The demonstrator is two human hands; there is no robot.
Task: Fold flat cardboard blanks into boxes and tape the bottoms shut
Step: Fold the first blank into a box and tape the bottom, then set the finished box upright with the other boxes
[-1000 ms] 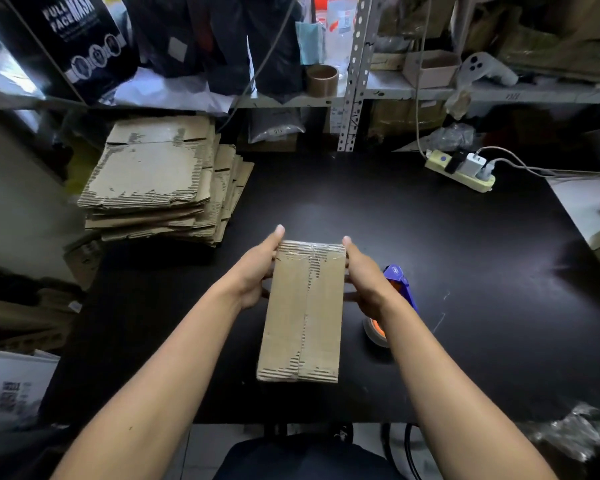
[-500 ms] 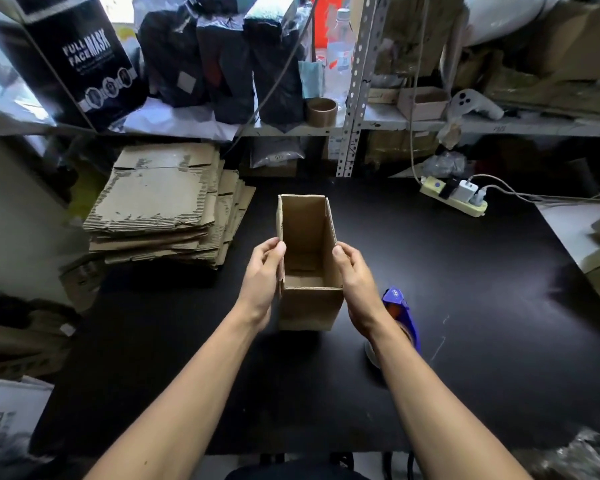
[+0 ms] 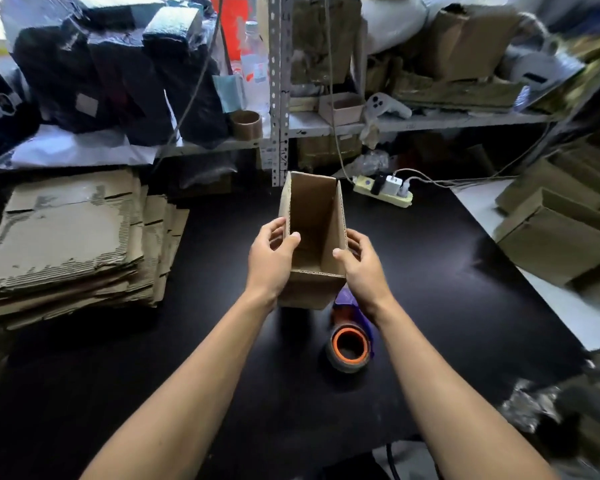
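1. Two hands hold one open cardboard box [image 3: 314, 237] above the black table [image 3: 465, 289], its open top facing the camera. The left hand [image 3: 271, 258] pinches the left wall, thumb inside and fingers outside; the right hand [image 3: 362, 263] pinches the right wall the same way.
2. Judging by the thin corrugated edges, the box looks light and fairly stiff along its creases, yet its walls would likely bow or crush under a hard squeeze.
3. Holding near the corners, where two panels meet, seems the safest grip; the middle of a long wall would probably flex.
4. Dry cardboard gives bare fingers good friction, so a light pinch should do.
5. Whether the bottom is taped cannot be told from this angle.
6. One tape dispenser [image 3: 350, 341] with an orange core lies on the table just beneath the right wrist.
7. Many flat cardboard blanks [image 3: 70, 237] sit stacked at the left; these look floppier and are best lifted by an edge.
8. Several finished boxes [image 3: 555, 237] stand at the right.
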